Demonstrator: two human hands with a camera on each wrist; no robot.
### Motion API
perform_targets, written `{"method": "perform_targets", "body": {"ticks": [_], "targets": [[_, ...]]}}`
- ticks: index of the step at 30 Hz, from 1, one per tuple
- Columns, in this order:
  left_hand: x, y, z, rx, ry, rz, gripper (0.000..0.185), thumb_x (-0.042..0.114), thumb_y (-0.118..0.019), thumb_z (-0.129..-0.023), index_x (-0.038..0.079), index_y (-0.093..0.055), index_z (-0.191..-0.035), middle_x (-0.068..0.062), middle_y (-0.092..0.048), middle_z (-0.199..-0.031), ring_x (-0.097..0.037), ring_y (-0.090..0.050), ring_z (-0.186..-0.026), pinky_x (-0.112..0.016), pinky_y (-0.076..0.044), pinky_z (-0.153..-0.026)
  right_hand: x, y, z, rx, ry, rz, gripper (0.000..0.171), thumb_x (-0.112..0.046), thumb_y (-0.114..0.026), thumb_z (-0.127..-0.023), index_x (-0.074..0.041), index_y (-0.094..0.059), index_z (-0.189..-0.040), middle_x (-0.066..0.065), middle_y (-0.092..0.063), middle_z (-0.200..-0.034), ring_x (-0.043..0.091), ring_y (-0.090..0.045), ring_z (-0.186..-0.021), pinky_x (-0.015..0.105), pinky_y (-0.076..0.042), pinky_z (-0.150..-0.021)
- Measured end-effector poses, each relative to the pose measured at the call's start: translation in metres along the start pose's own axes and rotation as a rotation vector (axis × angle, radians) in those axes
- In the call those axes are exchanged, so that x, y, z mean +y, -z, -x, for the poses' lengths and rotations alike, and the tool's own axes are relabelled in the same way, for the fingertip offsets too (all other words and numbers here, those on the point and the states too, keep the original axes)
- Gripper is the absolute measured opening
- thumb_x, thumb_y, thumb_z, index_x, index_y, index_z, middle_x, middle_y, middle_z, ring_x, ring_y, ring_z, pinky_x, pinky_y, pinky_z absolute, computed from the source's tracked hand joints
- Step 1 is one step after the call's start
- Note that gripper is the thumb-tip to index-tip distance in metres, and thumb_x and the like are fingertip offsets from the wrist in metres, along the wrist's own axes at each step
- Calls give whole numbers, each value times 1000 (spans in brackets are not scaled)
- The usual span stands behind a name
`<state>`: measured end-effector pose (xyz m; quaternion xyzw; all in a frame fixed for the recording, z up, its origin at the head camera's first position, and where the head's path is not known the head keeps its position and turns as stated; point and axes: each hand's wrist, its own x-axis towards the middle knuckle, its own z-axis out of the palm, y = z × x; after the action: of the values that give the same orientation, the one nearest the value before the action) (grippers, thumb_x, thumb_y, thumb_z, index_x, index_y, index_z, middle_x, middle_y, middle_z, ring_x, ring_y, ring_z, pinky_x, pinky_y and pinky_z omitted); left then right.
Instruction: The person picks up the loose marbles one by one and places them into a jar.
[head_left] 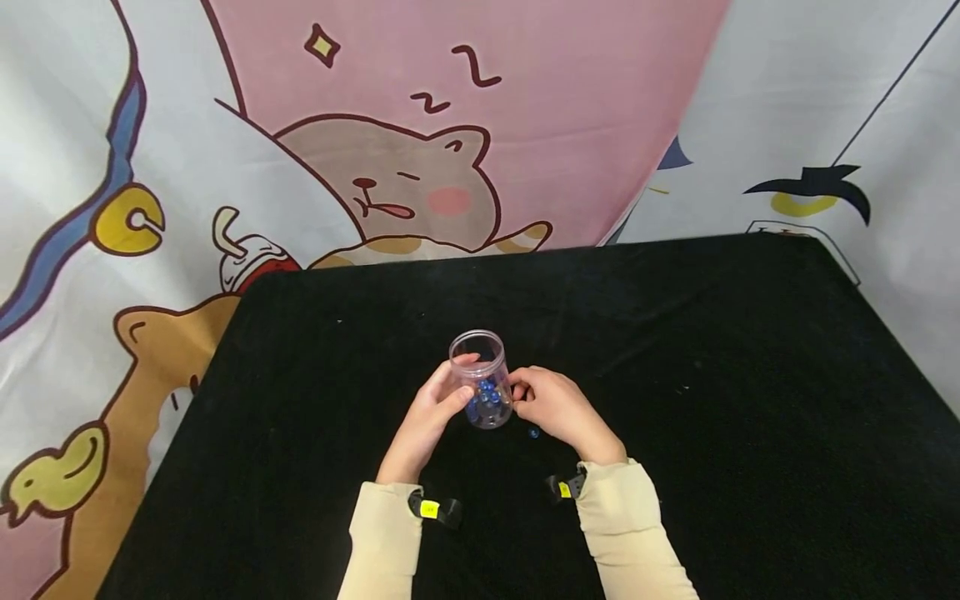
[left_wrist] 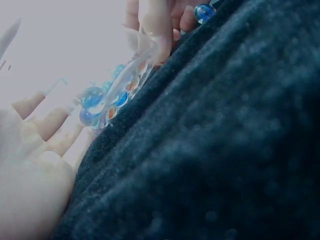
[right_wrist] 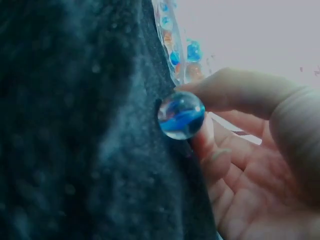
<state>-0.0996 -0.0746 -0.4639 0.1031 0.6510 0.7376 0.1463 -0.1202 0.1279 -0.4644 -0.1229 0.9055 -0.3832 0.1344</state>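
A clear plastic jar (head_left: 480, 354) stands on the black cloth, its open mouth up. Blue marbles (head_left: 488, 392) lie at its bottom, and orange swirls show among them in the wrist views. My left hand (head_left: 431, 408) grips the jar from the left, thumb across its front and fingers behind. From the right, my right hand (head_left: 557, 408) holds the jar low on its wall with curled fingers and thumb. A loose clear marble with a blue swirl (right_wrist: 181, 115) lies on the cloth outside the jar, just below the right hand.
Black cloth (head_left: 712, 433) covers the table. Behind the table's far edge hangs a curtain (head_left: 585, 100) with cartoon animals. Dark wrist cameras (head_left: 438, 508) with yellow labels sit at both cream sleeves (head_left: 630, 517).
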Motion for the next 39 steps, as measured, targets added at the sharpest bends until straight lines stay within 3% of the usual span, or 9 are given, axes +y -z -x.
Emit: {"method": "perform_targets", "body": {"ticks": [11, 16, 19, 29, 39], "targets": [[9, -3, 2, -1, 22, -31, 39, 18, -46, -93, 10, -40, -131, -5, -48, -127, -20, -45, -118, -48, -27, -99, 1, -1, 1, 16, -48, -5, 5, -15, -63, -81, -18, -64, -85, -4, -53, -72, 13, -49, -64, 27, -42, -59], [7, -3, 2, -1, -3, -66, 40, 17, -46, -93, 10, -39, -132, -4, -48, -128, -19, -44, -118, -48, -27, -100, 1, -1, 1, 43, -11, 7, 3, -17, -63, -81, -16, -65, -83, -5, -53, -70, 12, -48, -61, 27, -41, -57], [6, -3, 2, 3, -13, -77, 40, 17, -46, -93, 10, -39, -132, -4, -48, -129, -19, -44, -119, -49, -26, -100, 0, 0, 2, 41, 13, 24, 6, -16, -64, -80, -16, -65, -86, -5, -52, -70, 12, -47, -61, 27, -41, -56], [7, -4, 2, 5, -15, -72, 41, 18, -45, -93, 9, -38, -132, -4, -49, -128, -20, -44, -118, -50, -24, -100, -4, 4, 5, -83, 18, 75, 33, -20, -71, -74, -18, -60, -105, -4, -49, -80, 12, -47, -64, 28, -40, -54], [9, -4, 3, 16, 3, -60, 40, 18, -45, -93, 10, -39, -132, -4, -48, -129, -19, -43, -120, -50, -24, -100, -4, 1, 5, -51, 49, 129, 34, -21, -71, -74, -17, -60, -106, -5, -48, -78, 11, -45, -64, 28, -38, -54]]}}
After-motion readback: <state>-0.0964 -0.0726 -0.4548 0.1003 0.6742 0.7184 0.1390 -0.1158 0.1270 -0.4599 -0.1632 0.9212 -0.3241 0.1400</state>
